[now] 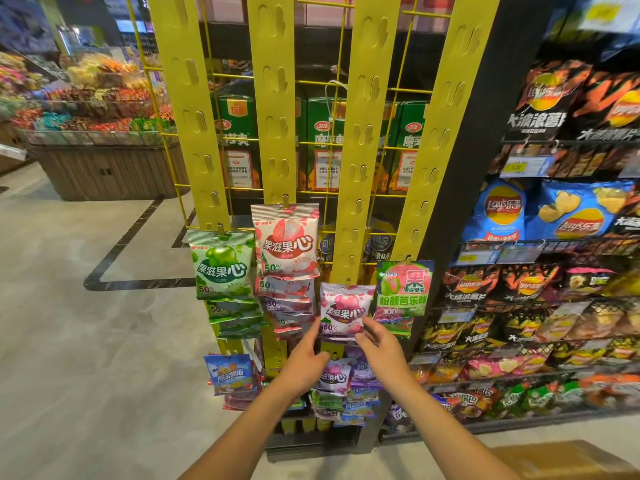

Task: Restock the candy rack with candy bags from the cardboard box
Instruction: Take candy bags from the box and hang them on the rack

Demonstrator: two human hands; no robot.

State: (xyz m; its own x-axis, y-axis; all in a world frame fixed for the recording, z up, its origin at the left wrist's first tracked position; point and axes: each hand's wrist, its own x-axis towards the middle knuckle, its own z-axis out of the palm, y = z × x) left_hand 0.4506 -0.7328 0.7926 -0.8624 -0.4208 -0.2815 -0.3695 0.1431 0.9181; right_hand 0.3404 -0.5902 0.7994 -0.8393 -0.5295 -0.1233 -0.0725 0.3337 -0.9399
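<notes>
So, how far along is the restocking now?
Done: green apple bags, lychee bags and a guava bag hang low on the yellow strips. In hand: left hand and right hand touch the purple bag on the third strip. Remaining: upper hooks stand bare; the cardboard box waits nearby.

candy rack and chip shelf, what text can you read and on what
"果滋果心" and "50%": green candy bag, red candy bag, purple candy bag
"粉颜芭乐味": pink and green candy bag
"Lay's乐事": blue chip bag
"大波浪薯片": black chip bag
price tags: too blurred to read
</notes>
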